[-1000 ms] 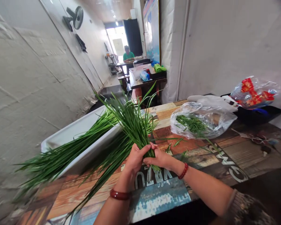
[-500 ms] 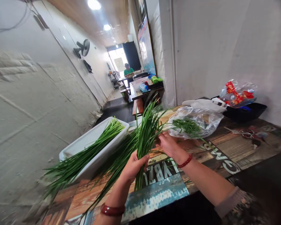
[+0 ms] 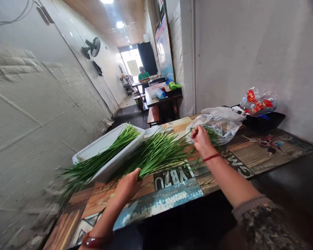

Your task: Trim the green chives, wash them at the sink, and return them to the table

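Gripping the cut ends of a bundle of chives (image 3: 156,154), the left hand (image 3: 126,187) is curled shut around the stems low on the table (image 3: 172,201), its fingers wrapped over them and its wrist wearing a dark red bangle (image 3: 96,241) at the bottom edge of the view. The bundle fans out from that grip toward the far side, lying nearly flat on the patterned tabletop, with its tips spread near the right hand.

Further out, the right hand (image 3: 202,140) is closed in a loose fist with its fingertips pinched together; whether it pinches a single blade or only touches the tips of the bundle cannot be told. It sits just in front of a clear plastic bag (image 3: 221,126) that holds more green trimmings. A thin red bracelet (image 3: 211,157) circles this wrist.

Left of the held bundle, a white tray (image 3: 104,147) carries a second heap of chives (image 3: 101,161), whose ends hang out over its near corner. Behind the bag lie a white cloth or bag (image 3: 221,111), a black tray (image 3: 266,121) and a clear bag with red packets (image 3: 258,101). Scissors (image 3: 263,142) rest on the table to the right. Far down the corridor a person in a green top (image 3: 143,74) sits at another table.
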### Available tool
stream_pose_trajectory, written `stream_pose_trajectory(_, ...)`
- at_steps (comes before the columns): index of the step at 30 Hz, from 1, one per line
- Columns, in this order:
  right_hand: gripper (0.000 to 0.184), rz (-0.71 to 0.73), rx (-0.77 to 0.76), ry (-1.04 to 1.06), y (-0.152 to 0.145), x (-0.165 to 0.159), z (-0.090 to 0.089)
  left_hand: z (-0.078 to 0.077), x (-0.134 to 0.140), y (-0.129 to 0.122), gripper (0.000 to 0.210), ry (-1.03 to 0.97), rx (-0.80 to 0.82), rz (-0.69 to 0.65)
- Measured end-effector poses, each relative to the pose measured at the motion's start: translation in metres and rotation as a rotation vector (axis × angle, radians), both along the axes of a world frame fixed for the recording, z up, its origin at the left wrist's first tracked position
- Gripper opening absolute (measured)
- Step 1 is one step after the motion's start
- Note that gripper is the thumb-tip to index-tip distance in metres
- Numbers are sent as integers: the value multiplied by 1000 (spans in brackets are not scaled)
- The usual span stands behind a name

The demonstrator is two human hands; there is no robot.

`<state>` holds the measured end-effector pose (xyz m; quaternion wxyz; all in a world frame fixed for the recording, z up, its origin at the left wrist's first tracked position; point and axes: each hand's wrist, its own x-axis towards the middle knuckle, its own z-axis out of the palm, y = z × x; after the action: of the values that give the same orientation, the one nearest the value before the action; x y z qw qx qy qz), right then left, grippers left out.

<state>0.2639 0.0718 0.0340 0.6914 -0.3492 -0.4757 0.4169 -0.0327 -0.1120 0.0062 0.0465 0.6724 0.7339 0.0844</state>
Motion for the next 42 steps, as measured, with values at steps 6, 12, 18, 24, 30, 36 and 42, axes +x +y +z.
stream_pose_trajectory(6, 38, 29, 135, -466, -28, 10, 20, 25, 4, -18, 18, 313, 10, -29)
stream_pose_trajectory(12, 74, 470, 885, -1126, -118, -68, 50, 53, 26, -19, 25, 398, 174, -190)
stream_pose_trajectory(18, 60, 391, 690, -1522, -122, -82, 44, 77, 8, -38, 11, 351, 201, -97)
stream_pose_trajectory(24, 10, 310, 735, -1683, -108, -51, 41, 61, -22, -54, 10, 301, 227, -45)
stream_pose_trajectory(30, 9, 160, 775, -1724, -93, -37, 33, 56, -26, -52, 18, 420, 215, -102)
stream_pose_trajectory(36, 32, -351, 287, -1365, -32, 43, 20, 65, -58, -70, 21, 442, 127, 138)
stream_pose_trajectory(42, 33, -231, 397, -990, -66, 22, 48, 77, -17, -56, 19, 418, 207, -67)
